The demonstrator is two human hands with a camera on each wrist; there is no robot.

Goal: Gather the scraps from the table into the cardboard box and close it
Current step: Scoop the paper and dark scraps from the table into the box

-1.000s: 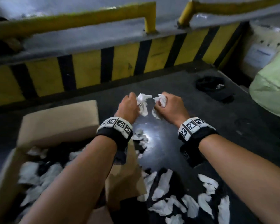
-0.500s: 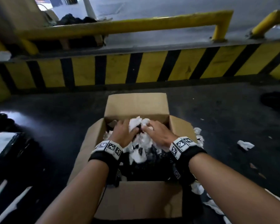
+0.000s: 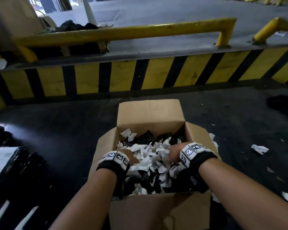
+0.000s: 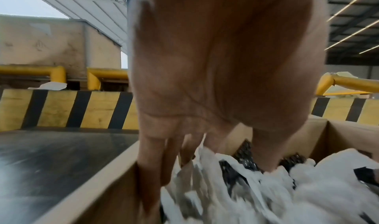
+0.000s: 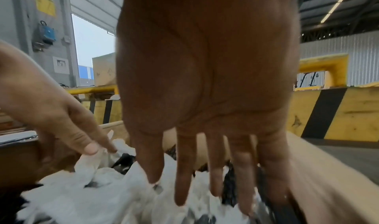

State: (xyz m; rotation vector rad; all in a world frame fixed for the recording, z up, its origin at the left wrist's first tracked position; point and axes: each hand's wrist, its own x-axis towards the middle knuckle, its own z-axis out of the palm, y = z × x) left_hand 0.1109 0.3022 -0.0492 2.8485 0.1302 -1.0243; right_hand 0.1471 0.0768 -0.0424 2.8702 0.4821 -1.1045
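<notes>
A dark, glossy work surface [image 3: 61, 146] stretched away to a yellow-and-black striped barrier [image 3: 140, 75], topped by a yellow tubular guard rail [image 3: 123, 33], with grey concrete floor beyond. In the near middle sat the open brown cardboard box [image 3: 150, 113], flaps up, heaped with white and black scraps [image 3: 150, 156]. The left hand [image 3: 128, 155] was down in the pile on the left, fingers straight. The right hand [image 5: 207, 85] was spread over the scraps, fingers [image 5: 184, 170] straight, gripping nothing. One crumpled white scrap [image 3: 259, 148] lay on the surface to the right. Black-wrapped parcels [image 3: 12, 160] sat at the far left.
</notes>
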